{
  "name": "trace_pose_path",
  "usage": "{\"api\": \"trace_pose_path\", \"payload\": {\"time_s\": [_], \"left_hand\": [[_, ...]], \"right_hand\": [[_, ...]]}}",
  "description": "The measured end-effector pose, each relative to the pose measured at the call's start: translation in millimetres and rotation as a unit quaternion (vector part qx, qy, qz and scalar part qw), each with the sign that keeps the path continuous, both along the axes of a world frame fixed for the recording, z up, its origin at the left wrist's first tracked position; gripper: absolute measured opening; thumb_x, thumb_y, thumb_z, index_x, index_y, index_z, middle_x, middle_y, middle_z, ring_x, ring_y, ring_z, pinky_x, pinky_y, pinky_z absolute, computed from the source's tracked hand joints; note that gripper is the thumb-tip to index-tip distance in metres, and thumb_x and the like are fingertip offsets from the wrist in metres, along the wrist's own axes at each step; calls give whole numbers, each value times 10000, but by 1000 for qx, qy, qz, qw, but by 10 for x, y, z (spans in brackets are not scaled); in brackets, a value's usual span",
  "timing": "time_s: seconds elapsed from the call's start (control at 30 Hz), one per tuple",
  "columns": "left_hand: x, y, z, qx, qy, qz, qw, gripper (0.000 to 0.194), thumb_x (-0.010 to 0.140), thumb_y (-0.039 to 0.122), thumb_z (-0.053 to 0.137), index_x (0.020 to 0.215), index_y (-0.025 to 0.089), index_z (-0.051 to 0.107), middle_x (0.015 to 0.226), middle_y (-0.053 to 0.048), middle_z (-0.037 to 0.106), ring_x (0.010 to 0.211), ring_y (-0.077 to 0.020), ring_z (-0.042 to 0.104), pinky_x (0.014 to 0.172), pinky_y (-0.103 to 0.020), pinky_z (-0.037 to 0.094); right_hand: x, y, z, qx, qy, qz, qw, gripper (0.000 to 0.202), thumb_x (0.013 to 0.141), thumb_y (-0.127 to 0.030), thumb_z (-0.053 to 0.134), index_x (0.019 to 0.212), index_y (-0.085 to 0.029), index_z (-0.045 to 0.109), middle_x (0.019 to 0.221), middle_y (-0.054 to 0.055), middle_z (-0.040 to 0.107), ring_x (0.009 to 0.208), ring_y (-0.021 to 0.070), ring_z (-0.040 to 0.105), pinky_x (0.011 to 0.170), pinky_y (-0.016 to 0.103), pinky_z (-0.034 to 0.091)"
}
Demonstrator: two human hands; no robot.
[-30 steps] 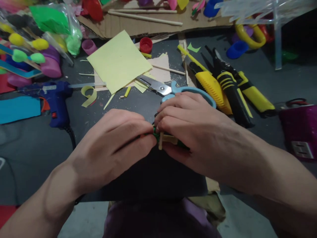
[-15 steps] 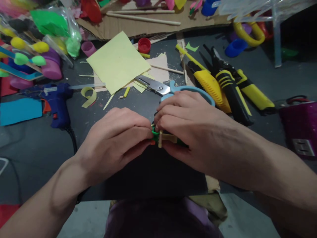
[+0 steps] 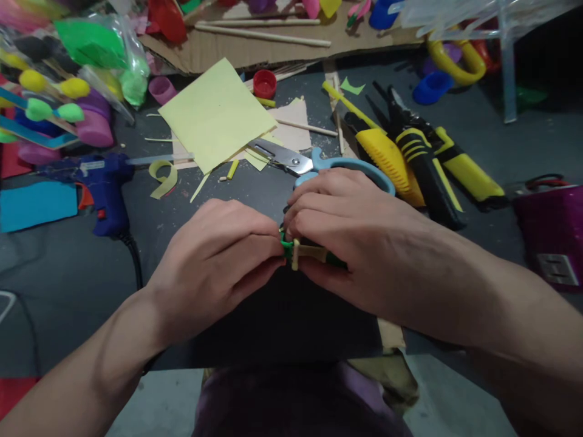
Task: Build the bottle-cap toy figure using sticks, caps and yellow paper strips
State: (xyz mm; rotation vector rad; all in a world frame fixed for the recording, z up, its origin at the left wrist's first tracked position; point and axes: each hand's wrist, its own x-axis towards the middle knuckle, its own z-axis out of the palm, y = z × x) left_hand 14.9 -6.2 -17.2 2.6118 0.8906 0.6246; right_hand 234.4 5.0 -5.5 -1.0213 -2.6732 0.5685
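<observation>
Between both hands, low over the dark table, is a small craft piece (image 3: 296, 254) with a green part at its left and a pale wooden stick and strip at its right. My left hand (image 3: 223, 249) is closed, its fingertips pinching the green end. My right hand (image 3: 337, 212) wraps its fingers round the other end, hiding most of it. Just beyond the right hand lie scissors (image 3: 291, 159) with light blue handles, partly covered by that hand. A yellow paper square (image 3: 217, 115) lies past the left hand.
A blue glue gun (image 3: 109, 188) lies left, its cord running toward the front edge. Right are a yellow cutter (image 3: 387, 158) and black-and-yellow pliers (image 3: 423, 164). A purple box with a socket (image 3: 553, 233) stands far right. Cardboard with sticks (image 3: 264, 36) lies at the back.
My left hand has shifted slightly to the right, closer to the right hand, still pinching the green part. My right hand looks almost unmoved.
</observation>
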Motion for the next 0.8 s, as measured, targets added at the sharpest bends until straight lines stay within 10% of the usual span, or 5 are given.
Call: {"api": "trace_pose_path", "payload": {"time_s": [0.8], "left_hand": [[35, -31, -18, 36, -24, 44, 998, 101, 920, 193, 694, 1007, 220, 652, 1023, -41, 741, 940, -214, 677, 839, -390, 487]], "right_hand": [[28, -48, 0, 41, -5, -19, 999, 156, 951, -282, 552, 860, -190, 641, 919, 103, 651, 950, 305, 572, 895, 531, 492]]}}
